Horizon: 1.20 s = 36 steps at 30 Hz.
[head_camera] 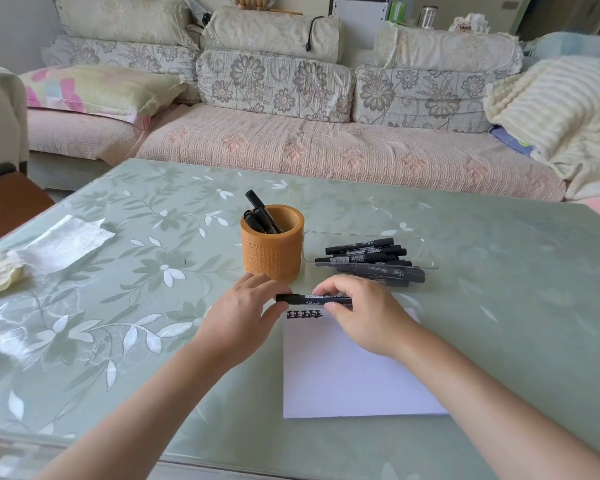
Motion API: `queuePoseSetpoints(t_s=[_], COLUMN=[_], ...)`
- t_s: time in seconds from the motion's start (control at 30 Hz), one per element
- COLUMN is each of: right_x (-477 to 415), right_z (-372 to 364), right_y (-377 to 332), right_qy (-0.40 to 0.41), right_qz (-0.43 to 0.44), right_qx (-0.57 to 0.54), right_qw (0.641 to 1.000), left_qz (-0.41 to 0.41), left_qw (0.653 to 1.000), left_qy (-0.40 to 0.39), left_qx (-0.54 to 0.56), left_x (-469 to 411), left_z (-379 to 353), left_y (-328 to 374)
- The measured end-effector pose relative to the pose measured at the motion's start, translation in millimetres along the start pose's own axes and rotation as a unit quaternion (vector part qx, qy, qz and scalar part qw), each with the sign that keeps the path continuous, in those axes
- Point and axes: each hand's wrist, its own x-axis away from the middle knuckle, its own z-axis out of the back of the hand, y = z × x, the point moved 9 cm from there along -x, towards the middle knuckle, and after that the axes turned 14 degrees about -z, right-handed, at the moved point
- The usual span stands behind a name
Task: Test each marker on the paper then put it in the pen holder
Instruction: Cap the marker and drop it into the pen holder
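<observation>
The green flowered table (499, 323) runs out of frame below both forearms and to either side. The white paper (343, 375) lies under and nearer than the right hand (364, 313), which hides its far right corner. Just beyond the left hand (243, 313) stands the orange pen holder (272, 254) with three standing markers (262, 216) leaning in it. Beyond the right hand a clear tray (426, 251), faint and hard to trace, carries a heap of loose markers (371, 259). Between the hands the marker (312, 299) is held level above the paper's far edge, black with a white-printed label. The left hand pinches its cap end, fingertips mostly hidden, and the right hand's curled fingers grip the barrel and cover its other end; whether the cap is seated cannot be told. Bold black marks (304, 314) sit directly under the marker
</observation>
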Motion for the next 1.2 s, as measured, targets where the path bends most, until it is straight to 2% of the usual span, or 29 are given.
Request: queuePoseSetpoints(t_s=[0.13, 0.33, 0.5, 0.7, 0.77, 0.87, 0.93, 1.0, 1.2], right_x=[-0.4, -2.9, -2.4, -8.6, -13.6, -20.4, -27.5, -35.5, -73.0], right_z=[-3.5, 2.7, 6.9, 16.7, 21.5, 31.0, 37.7, 46.0, 89.1], right_y=[0.6, -3.7, -6.3, -20.2, -29.7, -42.8, -47.4, -53.1, -80.2], right_qy=[0.001, 0.017, -0.006, -0.033, -0.038, -0.018, 0.009, 0.031, 0.139], right_qz=[-0.003, -0.02, -0.022, -0.006, 0.011, 0.024, 0.017, 0.014, 0.027], right_qx=[-0.044, -0.075, -0.057, -0.022, -0.038, -0.081, -0.099, -0.129, -0.264], right_qw=[0.999, 0.997, 0.998, 0.999, 0.999, 0.996, 0.995, 0.991, 0.954], left_qz=[-0.023, -0.02, -0.035, -0.01, -0.005, -0.011, 0.033, 0.092, 0.218], left_qw=[0.999, 0.999, 0.998, 0.999, 0.998, 0.992, 0.98, 0.968, 0.965], left_qy=[-0.016, 0.008, -0.003, -0.006, 0.02, 0.124, 0.194, 0.232, 0.138], left_qx=[0.025, 0.047, 0.049, 0.054, 0.058, 0.035, 0.008, -0.002, 0.043], left_x=[-5.0, -16.7, -26.8, -42.1, -50.1, -61.6, -64.2, -62.8, -54.6], left_z=[0.8, 14.2, 17.9, 30.2, 41.6, 70.9, 89.9, 99.0, 68.1], left_y=[8.1, 9.5, 15.0, 19.1, 20.6, 16.8, -0.4, -25.6, -83.4])
